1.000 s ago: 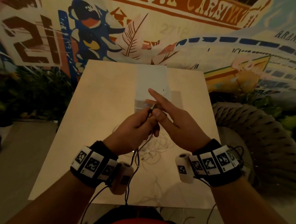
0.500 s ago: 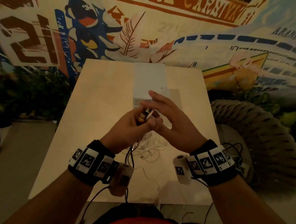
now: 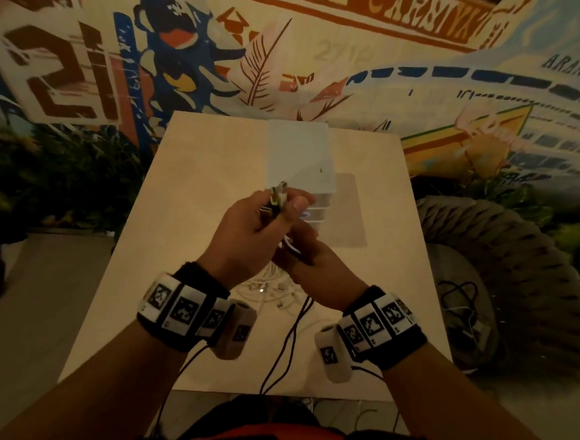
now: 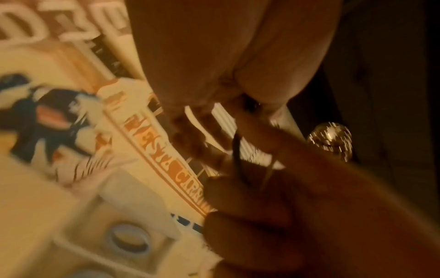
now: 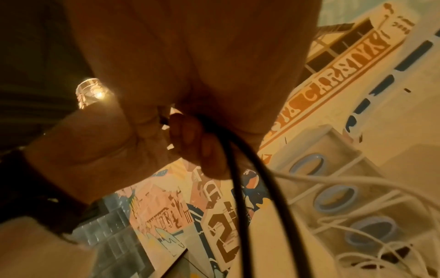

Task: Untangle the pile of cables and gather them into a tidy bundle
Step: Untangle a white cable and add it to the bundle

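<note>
Left hand [image 3: 246, 230] pinches the gathered plug ends [image 3: 276, 198], right hand [image 3: 308, 255] grips the black cable [image 3: 290, 336]; next, coiling the slack.

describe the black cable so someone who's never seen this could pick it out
On the pale wooden table, look just below the two raised hands. The thin black cable drops from them as two dark strands over the near edge. The loose cables heaped beside it are all white.

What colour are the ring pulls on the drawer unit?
Blue ring pulls, clearest in the right wrist view.
</note>
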A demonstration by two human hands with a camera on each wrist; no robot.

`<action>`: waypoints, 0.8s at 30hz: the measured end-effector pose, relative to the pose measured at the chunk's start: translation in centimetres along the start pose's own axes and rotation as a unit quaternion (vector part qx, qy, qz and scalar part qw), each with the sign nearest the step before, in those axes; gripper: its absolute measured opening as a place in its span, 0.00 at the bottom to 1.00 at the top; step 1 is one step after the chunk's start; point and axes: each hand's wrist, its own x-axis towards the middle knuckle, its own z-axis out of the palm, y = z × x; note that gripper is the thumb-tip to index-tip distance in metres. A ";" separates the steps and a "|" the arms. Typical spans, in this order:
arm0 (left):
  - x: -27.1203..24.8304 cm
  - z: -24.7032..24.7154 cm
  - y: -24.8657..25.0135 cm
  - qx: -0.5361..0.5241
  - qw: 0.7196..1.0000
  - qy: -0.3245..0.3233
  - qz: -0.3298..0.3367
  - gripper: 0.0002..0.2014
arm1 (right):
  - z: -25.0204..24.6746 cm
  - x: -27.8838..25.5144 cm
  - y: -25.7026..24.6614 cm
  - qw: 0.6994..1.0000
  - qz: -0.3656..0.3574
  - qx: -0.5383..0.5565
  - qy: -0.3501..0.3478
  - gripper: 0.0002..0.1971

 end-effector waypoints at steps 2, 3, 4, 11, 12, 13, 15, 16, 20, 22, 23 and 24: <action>0.0 -0.3 -0.4 0.042 0.999 0.004 0.005 0.09 | -0.2 -0.2 0.1 1.000 0.010 0.005 -0.018 0.22; 0.0 -0.6 -0.3 0.026 1.000 -0.003 -0.011 0.11 | -0.4 -0.3 0.0 0.999 0.013 0.024 -0.035 0.17; 0.0 -0.8 -0.1 0.002 1.000 -0.011 -0.027 0.15 | -0.4 -0.3 -0.3 0.997 0.014 0.059 -0.053 0.12; 0.3 -1.2 0.4 -0.084 0.995 -0.019 -0.041 0.22 | 1.0 0.2 -0.5 0.993 0.042 0.105 -0.026 0.14; 0.2 -1.1 0.3 -0.096 0.994 -0.020 -0.049 0.22 | 1.1 0.0 -0.5 0.994 0.033 0.097 -0.025 0.12; 0.1 -1.1 0.2 -0.109 0.992 -0.022 -0.056 0.22 | 1.2 -0.2 -0.7 0.996 0.026 0.087 -0.021 0.14; -0.1 -0.9 0.3 -0.127 0.989 -0.024 -0.066 0.21 | 1.1 -0.3 -0.6 0.999 0.016 0.050 -0.013 0.16; -0.1 -0.8 0.2 -0.126 0.989 -0.024 -0.073 0.21 | 1.0 -0.3 -0.5 1.000 0.008 0.022 -0.013 0.16; 0.2 -0.8 0.0 -0.080 0.992 -0.008 -0.095 0.18 | 0.3 -0.4 0.1 0.999 0.015 0.030 -0.016 0.12; 0.4 -0.9 -0.1 -0.058 0.994 -0.013 -0.095 0.19 | 0.1 -0.3 0.4 0.997 0.019 0.074 -0.009 0.14; 0.4 -0.8 0.0 -0.059 0.993 -0.018 -0.098 0.20 | 0.0 -0.3 0.4 0.996 0.015 0.084 -0.009 0.15; 0.5 -0.7 0.1 -0.070 0.992 -0.022 -0.103 0.21 | -0.1 -0.3 0.4 0.996 0.008 0.088 -0.013 0.16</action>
